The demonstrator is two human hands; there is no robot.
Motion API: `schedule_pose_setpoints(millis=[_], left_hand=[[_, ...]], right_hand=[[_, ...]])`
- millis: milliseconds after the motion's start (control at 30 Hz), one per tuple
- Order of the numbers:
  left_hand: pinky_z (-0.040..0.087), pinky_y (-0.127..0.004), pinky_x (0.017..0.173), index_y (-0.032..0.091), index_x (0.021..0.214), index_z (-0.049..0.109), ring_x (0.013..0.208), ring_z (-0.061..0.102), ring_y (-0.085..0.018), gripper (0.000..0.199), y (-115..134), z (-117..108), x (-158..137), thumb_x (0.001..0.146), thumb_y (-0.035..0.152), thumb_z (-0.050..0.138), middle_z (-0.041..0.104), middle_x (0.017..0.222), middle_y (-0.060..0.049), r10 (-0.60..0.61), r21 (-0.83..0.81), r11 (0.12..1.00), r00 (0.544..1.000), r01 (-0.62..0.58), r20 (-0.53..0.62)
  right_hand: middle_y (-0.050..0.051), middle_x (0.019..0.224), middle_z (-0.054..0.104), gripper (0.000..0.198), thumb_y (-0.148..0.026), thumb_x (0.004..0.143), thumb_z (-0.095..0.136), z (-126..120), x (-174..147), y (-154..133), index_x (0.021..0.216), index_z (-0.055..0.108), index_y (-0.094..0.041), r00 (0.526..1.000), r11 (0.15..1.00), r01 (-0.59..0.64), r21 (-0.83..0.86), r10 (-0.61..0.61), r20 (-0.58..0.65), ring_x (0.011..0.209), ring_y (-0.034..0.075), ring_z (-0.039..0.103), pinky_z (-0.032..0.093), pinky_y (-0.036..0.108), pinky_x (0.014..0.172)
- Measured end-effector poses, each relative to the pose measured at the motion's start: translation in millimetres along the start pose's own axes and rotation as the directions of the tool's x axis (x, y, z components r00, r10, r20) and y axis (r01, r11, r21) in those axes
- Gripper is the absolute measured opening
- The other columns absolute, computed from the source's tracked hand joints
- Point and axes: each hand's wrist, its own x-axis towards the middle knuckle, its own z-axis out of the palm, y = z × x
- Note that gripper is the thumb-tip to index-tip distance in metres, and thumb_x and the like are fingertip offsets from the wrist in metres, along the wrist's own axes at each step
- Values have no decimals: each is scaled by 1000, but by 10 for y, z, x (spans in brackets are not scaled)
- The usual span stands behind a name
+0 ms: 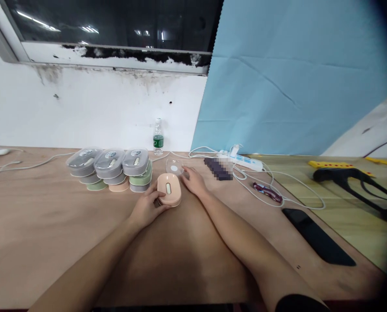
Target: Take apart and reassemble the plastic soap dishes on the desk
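We see a broad wooden table (44, 225) filling the lower frame, a blue sheet (294, 78) in the upper right. Left of centre sit stacked lidded cases (111, 169) in grey, green and pink. At centre, our left hand (148, 208) curls loosely around the near side of a pink mouse (169, 189), fingers touching its edge. Just beyond, our right hand (193, 180) lies with fingers nearly flat on a clear plastic lid (174, 167). A small water bottle (158, 138) stands behind, against the wall.
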Motion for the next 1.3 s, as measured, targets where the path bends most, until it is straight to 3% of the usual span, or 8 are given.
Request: schedule_pose_setpoints(millis=[133, 200, 333, 567, 833, 1033, 1300], left_hand=[[41, -42, 105, 21, 103, 65, 132, 41, -28, 33, 7, -24, -2, 76, 40, 69, 38, 146, -12, 20, -14, 1000, 999, -21, -49], [41, -43, 105, 21, 104, 65, 131, 43, -28, 34, 9, -33, -3, 76, 41, 69, 40, 145, -12, 18, -17, 1000, 997, -19, -72], [41, -44, 105, 21, 107, 64, 127, 48, -26, 34, 30, -52, -5, 81, 43, 64, 48, 139, -11, 25, -44, 999, 994, -30, -108], [45, -40, 99, 21, 113, 62, 117, 57, -24, 33, 104, -79, -9, 87, 41, 57, 63, 123, -9, -3, -167, 986, 996, -12, -90], [50, -37, 87, 19, 107, 63, 103, 64, -26, 34, 138, -107, -18, 87, 46, 53, 67, 116, -10, -149, -233, 964, 986, 127, -79], [48, -28, 66, 17, 97, 62, 75, 65, -20, 35, 151, -110, -23, 88, 49, 50, 71, 83, -5, -224, -226, 954, 970, 199, -92], [46, -28, 67, 17, 93, 59, 74, 63, -19, 35, 109, -99, 7, 89, 50, 46, 69, 80, -4, -260, -288, 935, 952, 206, -163]], right_hand=[[7, 103, 65, 30, -28, 86, 55, -39, -54, -83, 115, 61, -20, 995, 989, 99, 109, -99, -1, 72, 15, 58, 47, 29, 71], [5, 98, 66, 28, -24, 85, 54, -51, -93, -144, 112, 63, -21, 983, 974, 174, 148, -181, 39, 68, 13, 56, 46, 27, 67], [5, 101, 66, 41, -16, 80, 55, -62, -144, -238, 120, 57, -21, 964, 951, 243, 192, -260, 64, 68, 13, 56, 46, 26, 66], [5, 103, 66, 35, -20, 77, 57, -75, -142, -257, 112, 59, -21, 976, 963, 216, 160, -206, -75, 69, 14, 58, 46, 26, 67], [1, 80, 68, 12, -24, 79, 54, -113, -139, -248, 87, 63, -21, 984, 972, 175, 155, -177, -5, 66, 13, 60, 45, 24, 67], [0, 72, 63, 9, -23, 77, 50, -150, -152, -255, 80, 58, -21, 963, 962, 262, 75, -266, 38, 65, 14, 57, 41, 23, 64], [2, 67, 60, 4, -22, 73, 49, -93, -165, -347, 70, 52, -21, 963, 957, 268, -107, -269, 7, 64, 16, 54, 36, 24, 61]])
